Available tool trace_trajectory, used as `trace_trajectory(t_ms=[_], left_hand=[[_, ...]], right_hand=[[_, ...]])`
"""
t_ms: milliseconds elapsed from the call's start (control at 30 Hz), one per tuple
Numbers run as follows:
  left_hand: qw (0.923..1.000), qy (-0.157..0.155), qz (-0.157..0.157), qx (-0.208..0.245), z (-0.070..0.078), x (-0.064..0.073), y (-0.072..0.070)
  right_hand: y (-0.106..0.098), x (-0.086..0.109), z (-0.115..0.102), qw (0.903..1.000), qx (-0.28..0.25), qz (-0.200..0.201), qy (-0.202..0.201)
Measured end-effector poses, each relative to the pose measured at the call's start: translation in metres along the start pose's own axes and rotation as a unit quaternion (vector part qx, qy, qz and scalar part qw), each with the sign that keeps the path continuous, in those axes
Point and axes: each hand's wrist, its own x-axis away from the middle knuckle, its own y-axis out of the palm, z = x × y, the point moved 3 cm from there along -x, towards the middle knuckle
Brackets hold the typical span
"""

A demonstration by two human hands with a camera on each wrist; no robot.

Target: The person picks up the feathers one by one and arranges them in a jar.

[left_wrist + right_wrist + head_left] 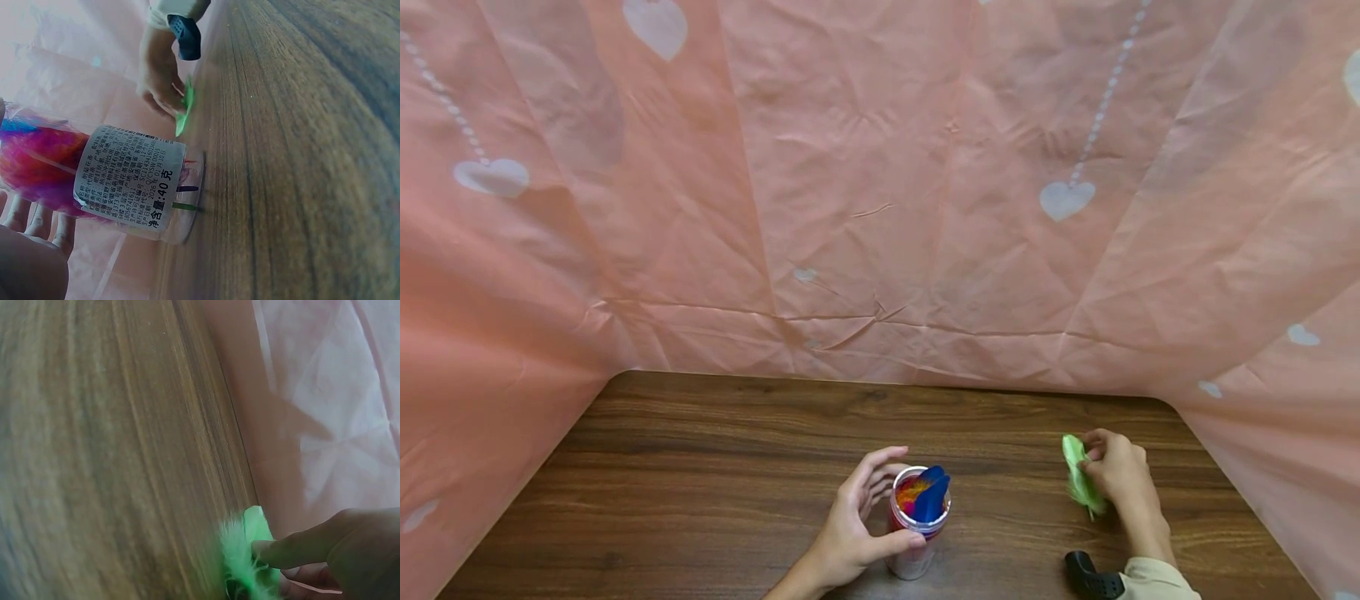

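Note:
On the wooden table stands a clear plastic jar (911, 560), upright, with blue, orange and pink feathers (930, 498) inside and a blue one poking above the rim. My left hand (859, 527) curves round the jar from the left, thumb across its near side and fingers behind. A printed white label (130, 178) shows on the jar's side in the left wrist view. Off to the right, my right hand (1118, 468) pinches a bright green feather (1078, 475) between thumb and fingers. Fluffy barbs of that feather (237, 547) are close over the tabletop.
Dark brown wood grain (715, 467) covers the table. Pink fabric with white hearts (880, 192) rises behind it and along both sides. A black band (1092, 577) sits at my right wrist, beside a cream sleeve (1156, 581).

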Motion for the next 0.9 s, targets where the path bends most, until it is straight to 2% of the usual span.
trace_trajectory(t_ms=[167,400,700,900], left_hand=[[1.0000,-0.001,0.000,0.000,0.000,0.000,0.000],[1.0000,-0.009,0.003,-0.001,0.002,0.000,0.000],[0.9999,-0.014,0.005,-0.001,0.003,-0.001,0.000],[0.9998,-0.018,0.004,0.002,0.003,0.000,0.000]], right_hand=[[-0.002,0.001,0.002,0.9999,0.001,0.015,-0.002],[-0.006,0.003,0.002,0.9986,-0.011,0.043,-0.028],[-0.013,0.006,0.004,0.9971,-0.029,0.070,-0.011],[-0.017,0.008,0.005,0.9964,-0.040,0.071,0.022]])
